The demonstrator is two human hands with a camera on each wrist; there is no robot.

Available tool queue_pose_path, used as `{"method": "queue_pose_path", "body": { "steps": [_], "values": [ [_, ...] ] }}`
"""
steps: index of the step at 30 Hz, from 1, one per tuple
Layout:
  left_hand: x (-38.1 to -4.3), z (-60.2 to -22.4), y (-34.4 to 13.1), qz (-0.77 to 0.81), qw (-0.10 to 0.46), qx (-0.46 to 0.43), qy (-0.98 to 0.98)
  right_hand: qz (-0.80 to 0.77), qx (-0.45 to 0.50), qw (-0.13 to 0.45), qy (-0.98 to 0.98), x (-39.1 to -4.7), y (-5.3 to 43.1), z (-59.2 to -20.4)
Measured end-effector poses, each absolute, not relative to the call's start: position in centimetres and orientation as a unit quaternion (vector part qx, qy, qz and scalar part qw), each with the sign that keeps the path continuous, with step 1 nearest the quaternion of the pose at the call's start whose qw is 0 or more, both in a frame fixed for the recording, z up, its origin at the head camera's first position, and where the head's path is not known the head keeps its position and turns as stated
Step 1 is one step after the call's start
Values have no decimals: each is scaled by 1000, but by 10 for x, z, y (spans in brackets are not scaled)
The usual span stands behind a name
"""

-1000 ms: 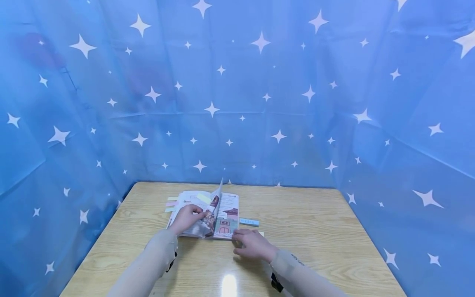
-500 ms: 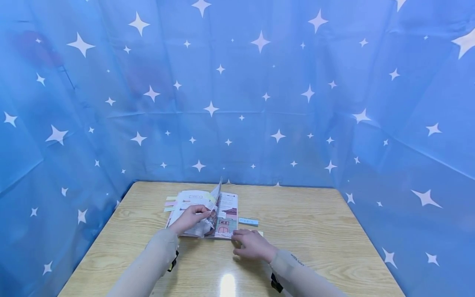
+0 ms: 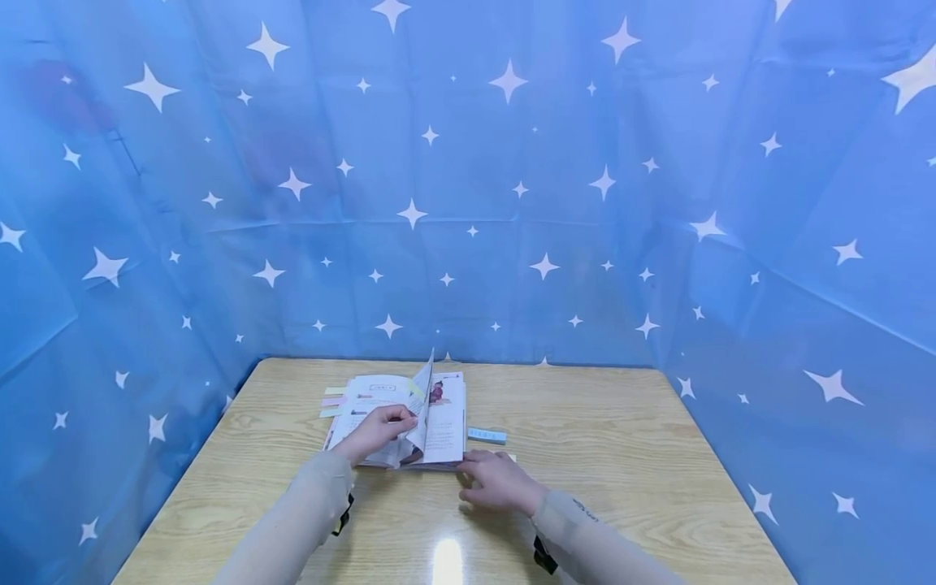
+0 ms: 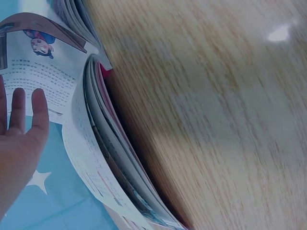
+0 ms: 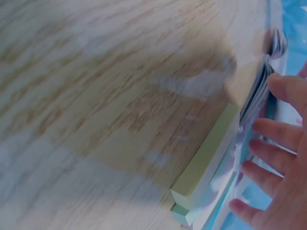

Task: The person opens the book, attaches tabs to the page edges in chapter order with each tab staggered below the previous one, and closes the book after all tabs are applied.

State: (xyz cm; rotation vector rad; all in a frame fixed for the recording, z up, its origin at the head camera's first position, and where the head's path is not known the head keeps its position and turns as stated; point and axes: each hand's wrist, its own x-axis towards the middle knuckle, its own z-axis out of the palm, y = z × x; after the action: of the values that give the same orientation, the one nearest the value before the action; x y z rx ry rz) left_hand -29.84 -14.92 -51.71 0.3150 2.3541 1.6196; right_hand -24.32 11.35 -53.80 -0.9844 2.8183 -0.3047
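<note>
An open book (image 3: 444,426) lies on the table, with one page (image 3: 421,390) standing raised near its middle. My left hand (image 3: 374,432) is over the left half, thumb and finger pinching the raised page. In the left wrist view, several fingers (image 4: 40,108) of that hand extend loosely in front of an illustrated page (image 4: 48,76); its thumb is out of view. My right hand (image 3: 500,481) rests at the lower right corner of the book. In the right wrist view its fingers (image 5: 276,132) are spread beside the page edges.
Pale paper tabs (image 3: 334,402) stick out from the book's left side. A blue tab (image 3: 486,436) protrudes on the right. A yellow strip (image 5: 206,163) lies near the right hand. The wooden table (image 3: 621,455) meets a blue starry curtain (image 3: 548,187) behind.
The right side now shows a white page with a purple figure instead of the green picture with a red door. The raised page now looks mostly white. Both hands stay nearly in place.
</note>
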Motion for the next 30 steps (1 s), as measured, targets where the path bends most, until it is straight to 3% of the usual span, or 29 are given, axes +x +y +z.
{"method": "queue_pose_path", "body": {
  "steps": [10,21,30],
  "values": [
    [-299,-514,-160,549,96,92,825,-102,-323,67,938,-248,117,-535],
    [-301,-517,-192,535,38,40,843,-117,-323,-77,936,-254,112,-536],
    [-298,-519,-215,534,32,1,845,-119,-336,16,934,-252,80,-539]
  ]
}}
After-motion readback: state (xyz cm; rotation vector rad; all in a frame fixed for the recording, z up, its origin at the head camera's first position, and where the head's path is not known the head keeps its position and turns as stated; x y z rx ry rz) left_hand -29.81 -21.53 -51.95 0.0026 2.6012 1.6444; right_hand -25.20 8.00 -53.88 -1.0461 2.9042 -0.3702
